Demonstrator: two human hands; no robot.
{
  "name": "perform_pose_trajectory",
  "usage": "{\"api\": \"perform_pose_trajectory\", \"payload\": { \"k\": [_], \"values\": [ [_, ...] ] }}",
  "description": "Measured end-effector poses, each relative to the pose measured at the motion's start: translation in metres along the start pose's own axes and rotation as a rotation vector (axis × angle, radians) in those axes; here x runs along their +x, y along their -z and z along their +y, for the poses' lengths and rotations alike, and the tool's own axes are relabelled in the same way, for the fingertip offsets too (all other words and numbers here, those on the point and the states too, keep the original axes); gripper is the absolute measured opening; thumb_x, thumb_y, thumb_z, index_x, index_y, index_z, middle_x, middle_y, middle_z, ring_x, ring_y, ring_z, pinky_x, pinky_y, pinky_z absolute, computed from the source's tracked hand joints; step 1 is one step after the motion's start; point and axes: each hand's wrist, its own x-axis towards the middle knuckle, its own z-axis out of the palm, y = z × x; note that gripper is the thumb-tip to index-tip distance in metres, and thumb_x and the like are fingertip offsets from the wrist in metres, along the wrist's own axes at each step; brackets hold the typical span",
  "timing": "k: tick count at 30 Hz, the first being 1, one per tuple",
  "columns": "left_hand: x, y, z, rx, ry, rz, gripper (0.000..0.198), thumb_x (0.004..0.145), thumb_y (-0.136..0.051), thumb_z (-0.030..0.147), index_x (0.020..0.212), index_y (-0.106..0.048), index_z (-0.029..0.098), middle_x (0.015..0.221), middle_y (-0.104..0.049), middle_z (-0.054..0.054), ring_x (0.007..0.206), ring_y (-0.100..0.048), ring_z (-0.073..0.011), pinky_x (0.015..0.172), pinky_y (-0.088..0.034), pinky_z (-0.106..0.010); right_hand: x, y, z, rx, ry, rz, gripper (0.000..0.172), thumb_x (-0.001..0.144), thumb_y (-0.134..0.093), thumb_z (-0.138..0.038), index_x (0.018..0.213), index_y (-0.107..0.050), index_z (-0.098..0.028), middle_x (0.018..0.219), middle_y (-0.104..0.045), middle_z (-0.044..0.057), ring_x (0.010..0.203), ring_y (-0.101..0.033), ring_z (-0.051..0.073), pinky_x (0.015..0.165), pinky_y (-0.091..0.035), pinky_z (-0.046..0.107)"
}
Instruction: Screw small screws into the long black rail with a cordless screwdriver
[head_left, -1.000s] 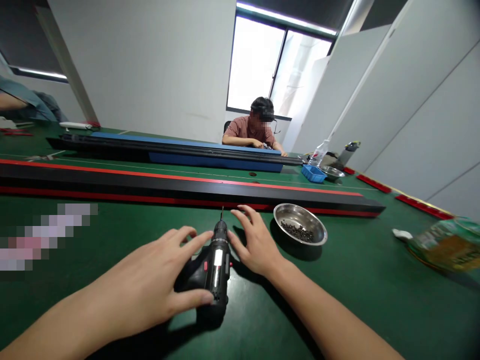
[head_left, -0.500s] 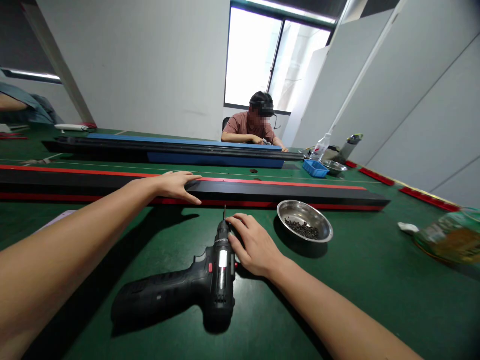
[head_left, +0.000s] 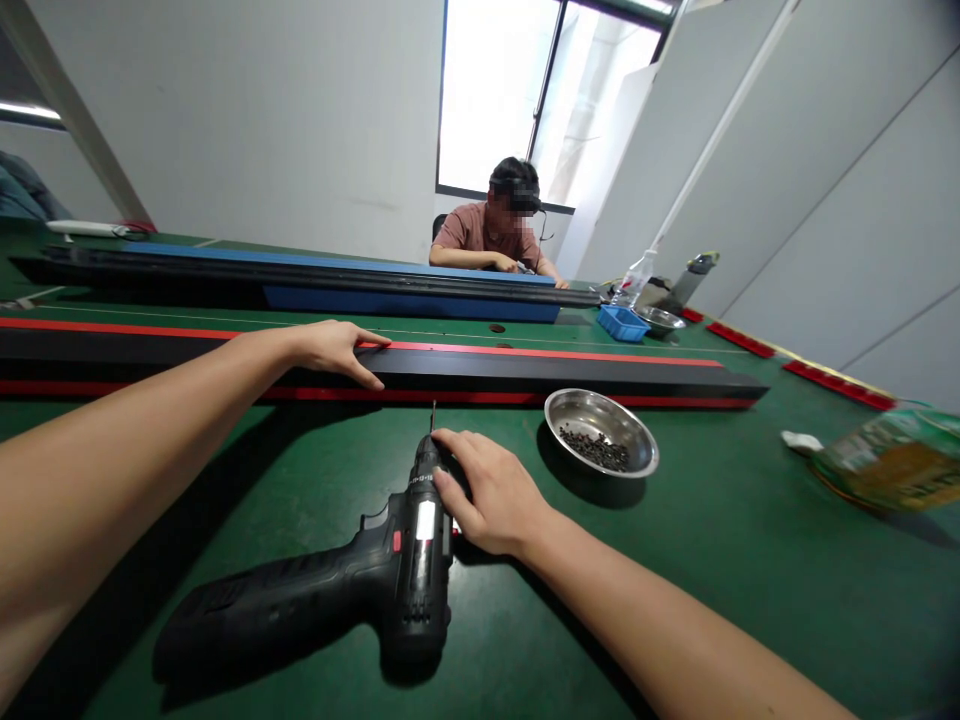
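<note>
My left hand (head_left: 330,347) lies on a long black bar with red edges (head_left: 487,369). Its fingers reach along the top and the thumb sits apart on the front face. In front of the bar, a black cordless drill (head_left: 412,570) rests on its side on the green table, bit toward the bar and handle to the left. My right hand (head_left: 495,490) is at the drill's right side, its fingertips at the chuck and thumb apart from the fingers, not wrapped round it. A steel bowl (head_left: 645,452) of small dark screws (head_left: 596,447) stands right of this hand.
Across the table, a person (head_left: 480,230) works behind long black and blue bars (head_left: 420,302). A blue basket (head_left: 624,323), a clear bottle (head_left: 637,275) and another steel bowl (head_left: 661,320) stand at the back right. A plastic container (head_left: 892,460) lies at the right.
The whole view has shifted, with the bar, bowl and drill lying further left in it. My hands keep nearly the same places on the bar and beside the drill.
</note>
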Motion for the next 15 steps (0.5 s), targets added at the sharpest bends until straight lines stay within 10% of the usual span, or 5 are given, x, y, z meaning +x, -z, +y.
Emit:
{"api": "perform_pose_trajectory", "payload": {
  "k": [15],
  "values": [
    [0.0011, 0.0054, 0.0072, 0.050, 0.038, -0.017, 0.122, 0.052, -0.071, 0.086, 0.158, -0.046, 0.031, 0.149, -0.065, -0.009, 0.127, -0.064, -0.0369, 0.099, -0.048, -0.033, 0.0036, -0.0004, -0.0030, 0.009, -0.015, 0.005, 0.043, 0.105, -0.045, -0.040, 0.141, -0.051, -0.018, 0.120, -0.068, 0.013, 0.109, -0.065, 0.027, 0.095, -0.052, 0.041]
  ]
}}
